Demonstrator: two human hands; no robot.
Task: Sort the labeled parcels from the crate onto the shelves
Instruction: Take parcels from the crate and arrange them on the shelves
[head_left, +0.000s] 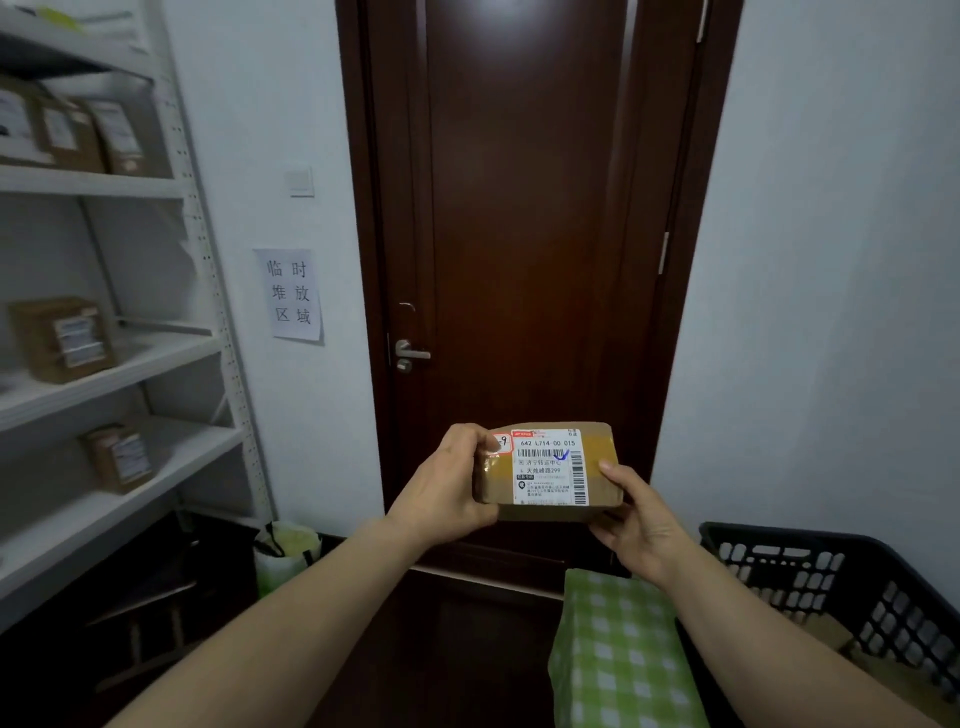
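At the left of the frame stand the white shelves (104, 187), and part of the sorting is already done there. A row of brown parcels (67, 137) leans on the upper shelf, one box (62, 338) sits on the middle shelf, and another box (119, 457) sits on the shelf below it. All of them are blurred, so their labels cannot be read.

Right of the shelves, a green bag (283, 556) stands on the floor against the wall. A paper sign (291, 293) hangs above it, beside the dark door (519, 208).

In the lower centre of the frame the left hand (447, 483) grips the left end of a small brown parcel (545, 470). Its fingers curl round the edge, with the thumb close to a red-framed sticker. The parcel is held up in the air in front of the door, label facing the camera, well apart from the shelves.

The right hand (639, 519) holds the parcel's lower right corner, thumb on the front face and fingers wrapped underneath.

Below the hands lies a green checked cloth (613, 654). At the lower right is the black crate (831, 571). Something brown shows inside it, probably more parcels, though that is hard to tell.

Judging by this, the person is checking the label. This parcel has yet to reach a shelf, and the crate likely holds more to sort.
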